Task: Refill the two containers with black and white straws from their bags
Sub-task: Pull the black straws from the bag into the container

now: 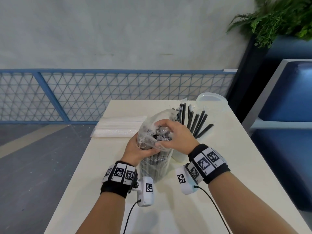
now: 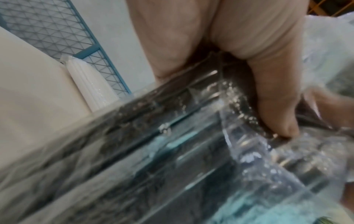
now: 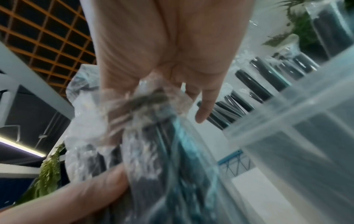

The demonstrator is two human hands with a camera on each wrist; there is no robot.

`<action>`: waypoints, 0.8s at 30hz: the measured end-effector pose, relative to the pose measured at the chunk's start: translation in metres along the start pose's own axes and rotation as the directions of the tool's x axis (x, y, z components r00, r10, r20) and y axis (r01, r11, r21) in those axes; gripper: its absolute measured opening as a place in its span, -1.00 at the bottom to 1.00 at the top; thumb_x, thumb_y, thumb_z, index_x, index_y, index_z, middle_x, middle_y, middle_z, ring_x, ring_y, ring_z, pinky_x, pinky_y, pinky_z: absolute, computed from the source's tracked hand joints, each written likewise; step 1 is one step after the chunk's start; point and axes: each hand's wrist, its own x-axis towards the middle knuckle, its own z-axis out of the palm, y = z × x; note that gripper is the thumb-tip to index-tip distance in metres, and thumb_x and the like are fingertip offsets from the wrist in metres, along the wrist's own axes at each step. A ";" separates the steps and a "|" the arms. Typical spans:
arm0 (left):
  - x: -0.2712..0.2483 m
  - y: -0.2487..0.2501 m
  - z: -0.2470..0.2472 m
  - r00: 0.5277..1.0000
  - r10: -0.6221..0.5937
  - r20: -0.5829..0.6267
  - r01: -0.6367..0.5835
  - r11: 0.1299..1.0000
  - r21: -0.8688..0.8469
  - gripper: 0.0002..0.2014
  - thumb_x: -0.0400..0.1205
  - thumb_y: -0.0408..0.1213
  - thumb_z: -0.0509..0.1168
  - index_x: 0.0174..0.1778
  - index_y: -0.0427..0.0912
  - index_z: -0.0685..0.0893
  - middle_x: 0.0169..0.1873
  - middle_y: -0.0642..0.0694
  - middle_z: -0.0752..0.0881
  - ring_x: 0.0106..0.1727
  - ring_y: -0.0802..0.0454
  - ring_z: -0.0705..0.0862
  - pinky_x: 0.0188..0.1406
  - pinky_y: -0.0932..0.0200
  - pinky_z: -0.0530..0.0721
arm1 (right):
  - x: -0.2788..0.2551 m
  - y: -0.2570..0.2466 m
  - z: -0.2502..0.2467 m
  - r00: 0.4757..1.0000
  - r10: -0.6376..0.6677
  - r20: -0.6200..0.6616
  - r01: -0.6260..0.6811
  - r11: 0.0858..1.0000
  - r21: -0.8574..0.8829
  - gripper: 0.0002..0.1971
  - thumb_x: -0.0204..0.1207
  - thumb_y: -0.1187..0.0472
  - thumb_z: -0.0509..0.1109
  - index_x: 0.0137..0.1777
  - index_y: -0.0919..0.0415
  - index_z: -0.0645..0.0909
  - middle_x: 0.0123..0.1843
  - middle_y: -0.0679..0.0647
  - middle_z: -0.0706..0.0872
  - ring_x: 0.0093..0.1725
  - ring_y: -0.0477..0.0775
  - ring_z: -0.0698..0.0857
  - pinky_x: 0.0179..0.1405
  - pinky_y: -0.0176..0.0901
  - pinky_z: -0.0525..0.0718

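Head view: at frame centre your left hand wraps the bag of black straws, standing it upright on the table so your right hand can pinch a bundle at its open mouth. The container of black straws stands just behind, upper right; the bag of white straws lies left.

Left wrist view: your thumb presses the plastic, steadying it.

Right wrist view: your fingers curl narrowly over the straw tops.
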 end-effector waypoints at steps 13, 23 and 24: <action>0.001 -0.003 0.000 0.999 -0.034 0.023 0.034 0.999 0.012 -0.20 0.08 -0.32 0.67 0.27 -0.21 0.56 0.06 -0.12 0.76 0.12 0.01 0.74 0.14 0.07 0.70 | -0.011 0.014 0.042 0.963 0.211 -0.165 -0.113 0.878 0.465 -0.58 0.26 0.17 0.60 0.04 -0.17 0.55 -0.01 -0.09 0.74 0.04 -0.18 0.72 0.13 -0.20 0.67; 0.000 0.001 0.007 1.000 0.002 0.029 -0.002 1.000 0.011 -0.40 0.25 -0.60 0.54 0.19 -0.19 0.57 -0.06 0.02 0.75 -0.06 0.29 0.76 -0.12 0.40 0.67 | -0.009 -0.003 0.016 0.924 0.211 -0.318 -0.012 0.848 0.530 -0.78 0.37 0.26 0.54 -0.01 0.05 0.67 -0.07 -0.03 0.79 -0.01 -0.15 0.75 0.07 -0.30 0.66; 0.000 0.002 0.008 0.999 0.008 0.033 -0.009 1.000 0.019 -0.41 0.25 -0.61 0.54 0.15 -0.12 0.58 -0.07 0.05 0.75 -0.06 0.31 0.75 -0.12 0.42 0.66 | -0.008 -0.007 0.009 0.922 0.202 -0.331 0.006 0.846 0.533 -0.79 0.38 0.26 0.54 -0.01 0.08 0.68 -0.08 -0.05 0.78 -0.03 -0.18 0.74 0.04 -0.36 0.65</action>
